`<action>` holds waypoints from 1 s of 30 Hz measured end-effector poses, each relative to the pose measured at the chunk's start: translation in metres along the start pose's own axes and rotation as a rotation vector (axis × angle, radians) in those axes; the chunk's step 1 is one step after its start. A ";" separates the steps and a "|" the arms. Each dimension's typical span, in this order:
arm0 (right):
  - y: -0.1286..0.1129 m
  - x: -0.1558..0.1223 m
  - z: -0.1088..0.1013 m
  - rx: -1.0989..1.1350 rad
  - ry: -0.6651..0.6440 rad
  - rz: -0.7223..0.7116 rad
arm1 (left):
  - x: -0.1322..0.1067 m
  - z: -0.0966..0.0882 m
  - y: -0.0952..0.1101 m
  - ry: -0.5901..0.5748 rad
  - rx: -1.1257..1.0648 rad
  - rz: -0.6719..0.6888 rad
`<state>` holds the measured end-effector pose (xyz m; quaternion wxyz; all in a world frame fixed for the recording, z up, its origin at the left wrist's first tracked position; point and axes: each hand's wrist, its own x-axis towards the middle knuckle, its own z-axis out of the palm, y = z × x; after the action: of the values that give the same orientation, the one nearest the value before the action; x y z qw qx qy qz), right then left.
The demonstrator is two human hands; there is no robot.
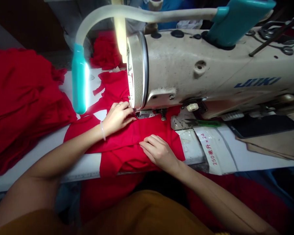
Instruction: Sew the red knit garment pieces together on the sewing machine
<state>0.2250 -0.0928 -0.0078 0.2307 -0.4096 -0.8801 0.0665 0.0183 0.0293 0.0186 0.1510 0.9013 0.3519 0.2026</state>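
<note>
A red fabric piece (127, 140) lies on the white sewing table (49, 147), running under the presser foot (143, 114) of a cream Juki sewing machine (210, 75). My left hand (117, 117) rests on the fabric just left of the needle area, fingers curled and pressed down on the cloth; a pale bracelet circles that wrist. My right hand (159, 151) lies on the fabric nearer the table's front edge, fingers bent and pressing a fold of the cloth. The needle itself is hidden behind the machine head.
A heap of red fabric (22, 101) covers the left of the table, with more red pieces (106, 52) behind. A teal gooseneck lamp (79, 78) hangs lit above the left. Green-handled snips (207, 123), a dark phone (262, 125) and brown cardboard (276, 143) lie at the right.
</note>
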 end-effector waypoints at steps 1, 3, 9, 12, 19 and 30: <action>0.001 -0.001 0.000 0.024 0.000 -0.001 | -0.009 0.000 0.011 0.007 0.005 -0.016; 0.005 -0.004 -0.001 0.079 0.005 -0.009 | -0.032 0.002 0.032 -0.036 -0.072 0.008; 0.005 -0.019 -0.009 0.180 0.024 -0.043 | -0.083 0.022 0.047 -0.121 -0.098 0.112; -0.001 -0.023 -0.018 0.193 -0.070 -0.051 | -0.082 0.021 0.040 -0.166 -0.087 0.124; 0.003 -0.022 -0.022 0.309 -0.070 0.017 | -0.074 0.013 0.042 -0.147 -0.020 0.128; 0.008 -0.024 -0.006 0.003 -0.021 0.049 | -0.076 0.011 0.033 -0.247 0.027 0.196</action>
<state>0.2473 -0.1061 -0.0133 0.2202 -0.4303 -0.8720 0.0776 -0.0079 -0.0484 0.0030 0.1602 0.9514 0.2435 0.0994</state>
